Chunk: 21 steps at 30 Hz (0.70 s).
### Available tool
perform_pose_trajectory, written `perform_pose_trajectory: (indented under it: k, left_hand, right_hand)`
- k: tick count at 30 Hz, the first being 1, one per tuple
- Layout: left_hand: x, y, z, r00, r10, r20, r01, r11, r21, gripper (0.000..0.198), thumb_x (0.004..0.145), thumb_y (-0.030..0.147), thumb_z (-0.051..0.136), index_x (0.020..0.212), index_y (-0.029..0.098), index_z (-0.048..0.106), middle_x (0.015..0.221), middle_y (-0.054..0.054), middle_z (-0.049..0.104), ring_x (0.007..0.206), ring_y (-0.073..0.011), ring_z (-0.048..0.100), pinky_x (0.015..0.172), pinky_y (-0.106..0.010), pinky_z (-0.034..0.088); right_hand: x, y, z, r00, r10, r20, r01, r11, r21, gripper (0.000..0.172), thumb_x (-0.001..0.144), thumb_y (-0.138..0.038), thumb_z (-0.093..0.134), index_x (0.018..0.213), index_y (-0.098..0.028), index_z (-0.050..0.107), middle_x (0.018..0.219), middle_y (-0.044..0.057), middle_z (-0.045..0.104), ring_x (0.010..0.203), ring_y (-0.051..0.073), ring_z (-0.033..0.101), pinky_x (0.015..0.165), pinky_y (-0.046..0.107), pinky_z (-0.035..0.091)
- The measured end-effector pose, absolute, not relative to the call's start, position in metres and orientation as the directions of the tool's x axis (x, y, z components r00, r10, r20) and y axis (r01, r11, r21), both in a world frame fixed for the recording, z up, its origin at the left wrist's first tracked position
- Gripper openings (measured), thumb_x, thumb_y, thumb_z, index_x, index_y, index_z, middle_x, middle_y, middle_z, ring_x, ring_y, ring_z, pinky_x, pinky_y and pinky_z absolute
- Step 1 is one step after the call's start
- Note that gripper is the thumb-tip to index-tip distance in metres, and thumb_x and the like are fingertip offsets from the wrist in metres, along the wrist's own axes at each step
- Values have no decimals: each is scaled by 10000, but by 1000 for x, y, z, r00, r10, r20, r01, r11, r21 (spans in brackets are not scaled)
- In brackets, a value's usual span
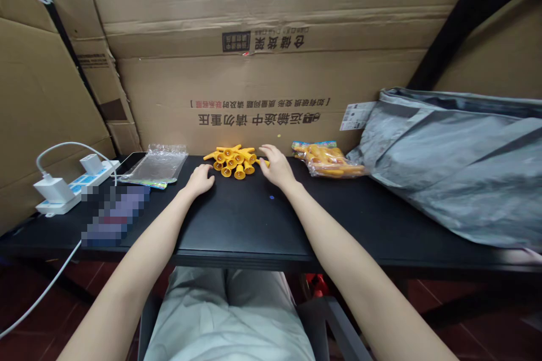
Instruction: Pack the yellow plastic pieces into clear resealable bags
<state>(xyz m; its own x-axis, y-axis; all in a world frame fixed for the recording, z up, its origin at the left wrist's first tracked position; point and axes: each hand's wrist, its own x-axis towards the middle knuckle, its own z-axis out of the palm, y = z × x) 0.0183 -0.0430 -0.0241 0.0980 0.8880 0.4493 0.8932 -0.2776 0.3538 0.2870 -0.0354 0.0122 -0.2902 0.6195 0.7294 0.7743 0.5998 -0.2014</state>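
A pile of small yellow plastic toy horns [231, 162] lies on the black table, several flared ends facing me. Just left of it, my left hand [200, 180] rests at the tabletop with the thumb apart from the fingers; it holds nothing that I can see. On the pile's right side is my right hand [277, 166], its fingers stretched out and spread. A single yellow horn end pokes out beside the right thumb, touching it or very close; I cannot tell which.
A clear bag of yellow horns [324, 159] lies to the right, before a large grey fabric bag [457, 169]. At left are a flat clear plastic bag [163, 163], a power strip [78, 186] with chargers and a blurred-out item [116, 217]. Cardboard [262, 79] stands behind.
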Motion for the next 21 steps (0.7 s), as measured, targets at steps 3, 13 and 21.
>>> perform_pose_trajectory:
  k: [3, 13, 21]
  left_hand:
    - [18, -44, -22, 68, 882, 467, 905, -251, 342, 275, 729, 185, 559, 1000, 202, 608, 1050, -108, 630, 1018, -264, 580, 899, -401, 455]
    - [1, -56, -5, -289, 868, 405, 934, 163, 317, 342, 714, 165, 527, 1052, 130, 562, 1246, -239, 528, 1256, -389, 410, 1018, -610, 257]
    - [-22, -51, -8, -444, 869, 217, 874, 367, 318, 328, 773, 256, 535, 1075, 128, 551, 1210, -268, 568, 1187, -404, 497, 914, -585, 384]
  right_hand:
    - [264, -45, 12, -398, 574, 716, 744, 659, -115, 446, 855, -256, 427, 1281, -140, 488, 1347, 155, 491, 1236, 275, 452, 1019, 472, 357]
    - [190, -48, 25, -536, 533, 655, 702, 712, -5, 489, 872, -274, 439, 1351, -177, 439, 1462, 129, 374, 1353, 291, 304, 1105, 556, 158]
    - [167, -24, 10, -500, 695, 517, 812, 584, 0, 392, 829, -191, 504, 1217, -160, 547, 1373, 148, 477, 1332, 335, 305, 1053, 619, 178]
